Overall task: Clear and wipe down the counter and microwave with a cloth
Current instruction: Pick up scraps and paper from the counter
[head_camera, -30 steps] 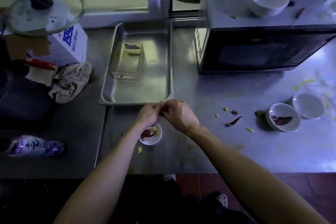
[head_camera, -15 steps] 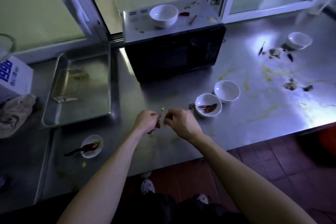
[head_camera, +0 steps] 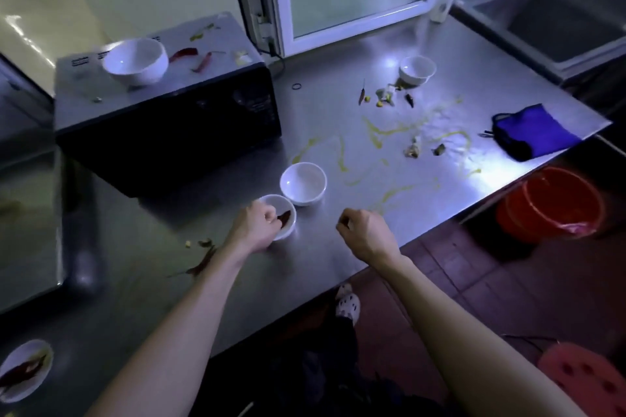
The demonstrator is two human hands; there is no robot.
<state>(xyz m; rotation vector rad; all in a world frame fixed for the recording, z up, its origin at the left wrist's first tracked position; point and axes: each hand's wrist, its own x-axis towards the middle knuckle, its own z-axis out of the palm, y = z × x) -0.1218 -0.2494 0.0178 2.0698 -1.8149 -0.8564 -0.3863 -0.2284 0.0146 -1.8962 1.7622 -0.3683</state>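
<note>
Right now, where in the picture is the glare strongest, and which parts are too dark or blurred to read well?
Head view: dim and bluish overall; strongest glare on the counter near its right front edge, beside the cloth; the microwave front is nearly black, its panel unreadable; the far left edge is smeared by blur.

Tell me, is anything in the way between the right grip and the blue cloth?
Nothing tall is. Between the right grip and the blue cloth lies steel counter with yellow smears and two small food scraps, all low enough to reach over. The nearest white bowls sit left of that path.
</note>
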